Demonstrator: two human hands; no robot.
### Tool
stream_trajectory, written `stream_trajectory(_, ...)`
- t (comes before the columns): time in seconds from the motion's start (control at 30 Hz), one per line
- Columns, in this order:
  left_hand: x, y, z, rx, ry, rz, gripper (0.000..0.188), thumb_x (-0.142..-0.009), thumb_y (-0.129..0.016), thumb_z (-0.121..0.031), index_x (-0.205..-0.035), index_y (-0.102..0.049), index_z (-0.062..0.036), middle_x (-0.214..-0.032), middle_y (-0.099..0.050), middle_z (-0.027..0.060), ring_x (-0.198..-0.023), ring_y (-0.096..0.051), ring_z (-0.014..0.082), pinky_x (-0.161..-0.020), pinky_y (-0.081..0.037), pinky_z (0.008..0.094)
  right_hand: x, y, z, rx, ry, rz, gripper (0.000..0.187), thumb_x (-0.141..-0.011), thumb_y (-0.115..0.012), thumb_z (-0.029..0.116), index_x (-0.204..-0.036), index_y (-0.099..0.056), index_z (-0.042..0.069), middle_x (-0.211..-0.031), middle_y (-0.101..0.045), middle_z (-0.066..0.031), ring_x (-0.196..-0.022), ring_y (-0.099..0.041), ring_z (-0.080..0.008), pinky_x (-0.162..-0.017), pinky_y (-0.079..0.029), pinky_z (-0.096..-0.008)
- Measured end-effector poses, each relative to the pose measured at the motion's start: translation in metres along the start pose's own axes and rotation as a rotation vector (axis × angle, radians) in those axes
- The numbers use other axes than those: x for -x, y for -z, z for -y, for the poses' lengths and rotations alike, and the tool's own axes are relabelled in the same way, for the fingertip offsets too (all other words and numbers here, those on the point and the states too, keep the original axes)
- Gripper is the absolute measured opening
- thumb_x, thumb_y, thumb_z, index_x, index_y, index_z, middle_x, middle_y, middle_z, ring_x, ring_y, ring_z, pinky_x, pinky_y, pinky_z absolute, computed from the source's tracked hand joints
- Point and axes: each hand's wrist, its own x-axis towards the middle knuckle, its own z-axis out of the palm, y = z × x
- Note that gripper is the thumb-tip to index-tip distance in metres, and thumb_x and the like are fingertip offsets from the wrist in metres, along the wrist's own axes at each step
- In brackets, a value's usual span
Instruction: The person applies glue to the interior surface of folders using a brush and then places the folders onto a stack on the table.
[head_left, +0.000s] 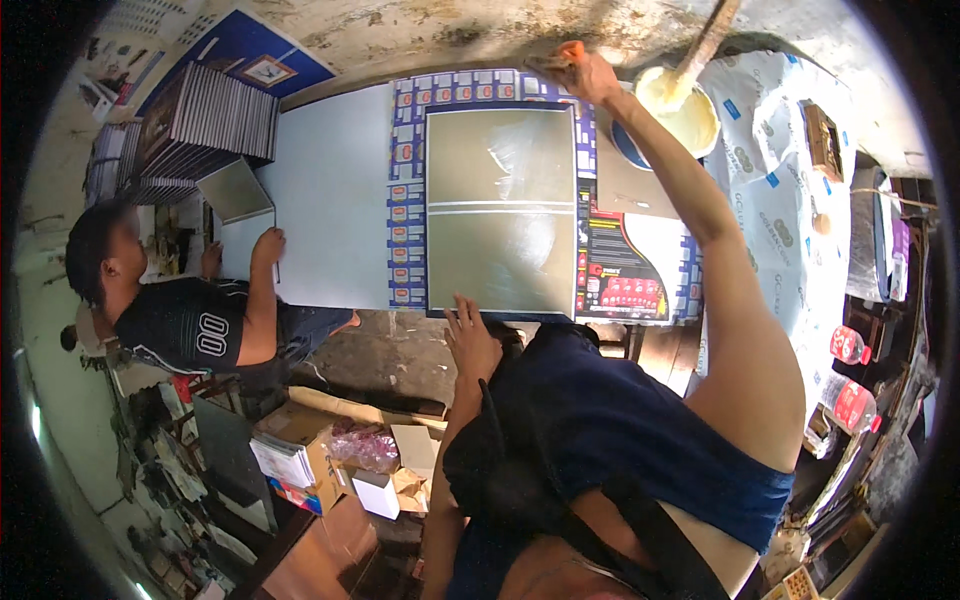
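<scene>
Two grey-beige boards [500, 245] lie one behind the other on a dark blue cover sheet [433, 150], a thin pale strip between them. White wet streaks of paste mark both boards. My left hand [472, 343] rests its spread fingers at the sheet's near edge, left of its middle. Stretched to the far side by the wall, my right hand [594, 80] is closed on a brush [552, 68] with an orange part on top. Right of that hand stands a bucket [690, 125] of cream-coloured paste, a wooden stick [705, 45] standing in it.
Printed sheets [405, 235] lie under the work. At the left, a co-worker [190, 310] handles a panel [237, 190] beside a tall stack of boards [215, 115]. White wrapping [775, 220] covers the right side, with bottles [850, 400] beyond. An open carton [330, 450] stands below.
</scene>
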Motion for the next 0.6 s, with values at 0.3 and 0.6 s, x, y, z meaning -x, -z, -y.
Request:
stream_trajectory(0.3, -0.004, -0.003, 0.002, 0.054, 0.002, -0.041, 0.085, -0.074, -0.068, -0.01, -0.149, -0.028, -0.0018, -0.159, -0.019, 0.0186, -0.143, -0.021, 0.0467, -0.11, -0.032, 0.0595, -0.069, -0.04, 0.02, 0.292, 0.21, 0.306, 0.029, -0.087, -0.067, 0.034, -0.093, -0.07, 0.006, -0.087, -0.069, -0.019, -0.078, -0.068, -0.0384, -0.071, -0.056, -0.0465)
stream_trajectory(0.6, -0.003, -0.011, 0.005, 0.079, 0.069, 0.034, 0.079, -0.085, -0.061, -0.018, -0.152, -0.022, -0.0061, -0.162, -0.013, 0.0128, -0.147, -0.012, 0.0443, -0.111, -0.023, 0.068, -0.059, -0.074, 0.101, 0.037, 0.534, 0.664, 0.026, -0.084, -0.073, 0.033, -0.101, -0.067, 0.014, -0.089, -0.07, -0.0106, -0.088, -0.067, -0.0335, -0.079, -0.051, -0.047)
